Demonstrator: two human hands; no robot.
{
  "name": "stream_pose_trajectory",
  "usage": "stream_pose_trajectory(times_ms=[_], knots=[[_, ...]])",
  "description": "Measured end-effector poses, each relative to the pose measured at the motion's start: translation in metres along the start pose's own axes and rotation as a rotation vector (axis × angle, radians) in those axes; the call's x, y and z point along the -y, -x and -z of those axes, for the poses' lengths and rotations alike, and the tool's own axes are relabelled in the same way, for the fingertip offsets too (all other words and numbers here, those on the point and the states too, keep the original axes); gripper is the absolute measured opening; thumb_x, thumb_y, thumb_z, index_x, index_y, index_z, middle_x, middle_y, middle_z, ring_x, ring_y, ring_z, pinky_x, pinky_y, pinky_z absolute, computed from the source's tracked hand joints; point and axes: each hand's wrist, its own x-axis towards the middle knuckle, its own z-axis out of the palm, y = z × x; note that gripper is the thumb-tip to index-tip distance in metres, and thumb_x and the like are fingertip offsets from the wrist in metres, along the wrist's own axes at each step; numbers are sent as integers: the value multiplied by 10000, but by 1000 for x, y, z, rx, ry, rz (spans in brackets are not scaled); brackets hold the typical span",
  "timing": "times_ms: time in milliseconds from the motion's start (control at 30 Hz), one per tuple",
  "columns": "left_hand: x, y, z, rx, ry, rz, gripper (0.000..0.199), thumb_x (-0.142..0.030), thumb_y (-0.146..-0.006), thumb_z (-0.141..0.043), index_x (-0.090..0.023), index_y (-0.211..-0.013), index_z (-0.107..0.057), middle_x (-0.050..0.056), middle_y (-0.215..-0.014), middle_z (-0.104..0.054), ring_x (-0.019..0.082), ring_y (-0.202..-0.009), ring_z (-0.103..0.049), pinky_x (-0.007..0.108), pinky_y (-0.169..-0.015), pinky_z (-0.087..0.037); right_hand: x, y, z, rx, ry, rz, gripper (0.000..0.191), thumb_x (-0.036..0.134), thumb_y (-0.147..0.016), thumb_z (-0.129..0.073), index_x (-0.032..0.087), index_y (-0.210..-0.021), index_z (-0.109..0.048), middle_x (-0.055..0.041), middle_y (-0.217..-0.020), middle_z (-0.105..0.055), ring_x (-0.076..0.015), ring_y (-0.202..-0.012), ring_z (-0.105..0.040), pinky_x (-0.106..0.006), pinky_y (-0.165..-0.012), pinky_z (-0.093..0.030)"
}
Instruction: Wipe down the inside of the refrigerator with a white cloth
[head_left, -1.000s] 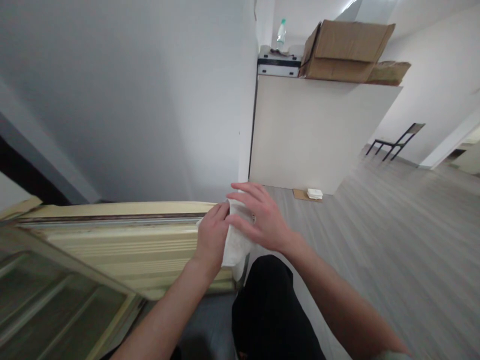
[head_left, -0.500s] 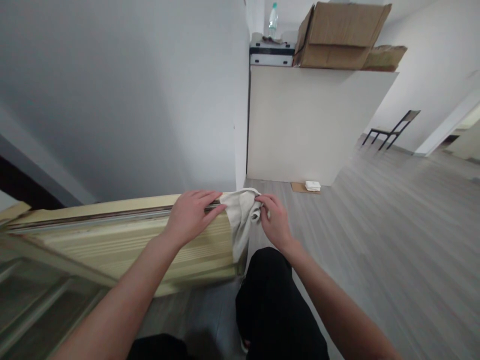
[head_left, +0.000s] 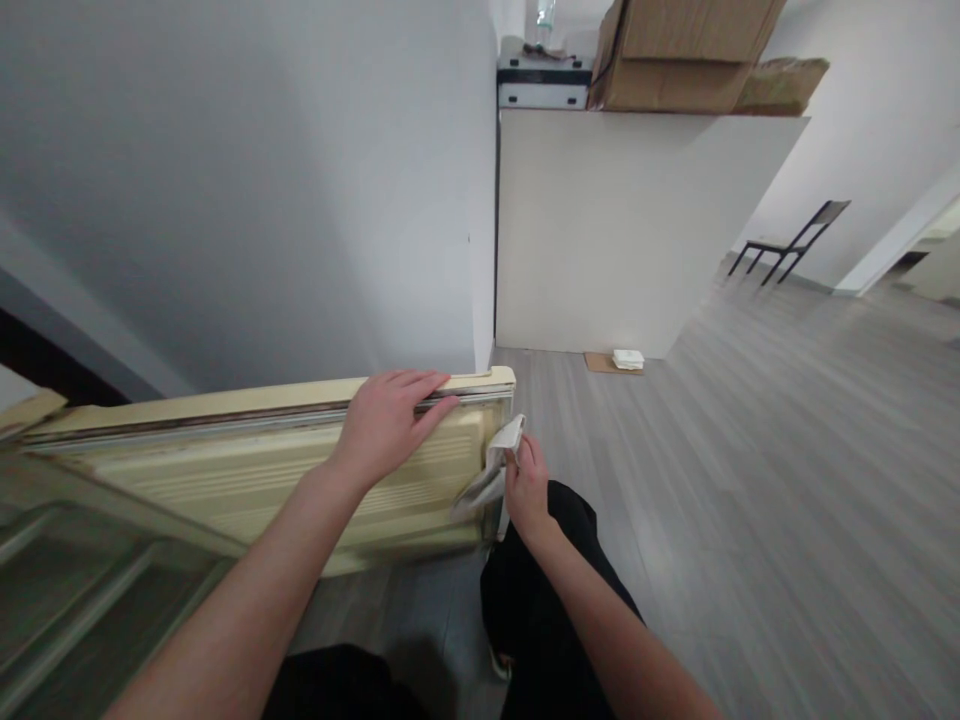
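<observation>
An open pale-yellow door [head_left: 442,440], with a ribbed inner panel and a dirty seal along its upper edge, stretches across the lower left. My left hand [head_left: 386,425] grips this edge, fingers over the top and thumb on the inner side. Beyond it, at the door's free end, my right hand [head_left: 527,485] is closed on a whitish cloth [head_left: 504,445], which hangs beside the end of the panel. The door's corner shows uncovered above the cloth.
Wire-like shelves [head_left: 75,590] lie inside the cabinet at lower left. Ahead, a white panel [head_left: 600,230] stands below cardboard boxes [head_left: 690,50], a silver case [head_left: 544,82] and a bottle [head_left: 545,20]. A chair [head_left: 795,243] stands at right; my legs are below.
My right hand has moved down and slightly left with the cloth, pulling it off the door's top corner. My left hand stays on the edge. The view has tilted slightly downward.
</observation>
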Motion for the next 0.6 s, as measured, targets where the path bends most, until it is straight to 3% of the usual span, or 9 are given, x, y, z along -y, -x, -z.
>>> stream_pose_trajectory(times_ms=[100, 167, 267, 367, 467, 600], knots=[[0, -1, -1, -12, -4, 3, 451, -536, -1012, -506, -201, -1182, -754, 85, -1152, -758, 287, -1047, -700, 435, -930, -526, -14, 9, 2, 152, 57, -5, 310, 176, -1003, -419, 136, -1154, -686, -158, -1152, -665, -240, -1093, -632, -358, -990, -533], [0, -1, -1, -17, -9, -2, 454, -537, -1013, -504, -199, -1181, -757, 89, -1147, -758, 288, -1043, -702, 432, -933, -525, -7, -2, 14, 208, 75, 15, 310, 149, -988, -421, 145, -1131, -696, -137, -1101, -672, -235, -1051, -635, -342, -952, -542], [-1, -1, -1, -11, -15, -9, 464, -541, -1015, -495, -199, -1190, -754, 84, -1152, -758, 294, -1049, -700, 435, -935, -521, 22, -34, 33, 101, 67, 75, 314, 158, -991, -423, 142, -1158, -688, -145, -1132, -661, -235, -1088, -613, -343, -963, -526], [-1, -1, -2, -2, -12, 1, 470, -554, -1015, -489, -209, -1199, -750, 71, -1165, -756, 297, -1055, -698, 432, -927, -516, 41, -53, 35, -25, 45, 94, 307, 225, -1028, -420, 155, -1180, -677, -157, -1193, -642, -230, -1145, -594, -351, -1010, -501], [-1, -1, -2, 2, -15, 9, 485, -565, -1017, -480, -206, -1201, -749, 72, -1162, -756, 300, -1053, -698, 429, -922, -511, 31, -38, 18, -43, 32, 33, 330, 256, -1040, -401, 148, -1211, -662, -172, -1197, -639, -234, -1148, -593, -377, -1031, -495], [-1, -1, -3, -2, -14, 26, 475, -561, -1015, -486, -211, -1200, -748, 70, -1173, -752, 296, -1065, -692, 422, -933, -503, -7, 16, -16, 2, 20, -87, 360, 158, -976, -396, 139, -1231, -649, -171, -1188, -650, -246, -1138, -596, -422, -1042, -491]])
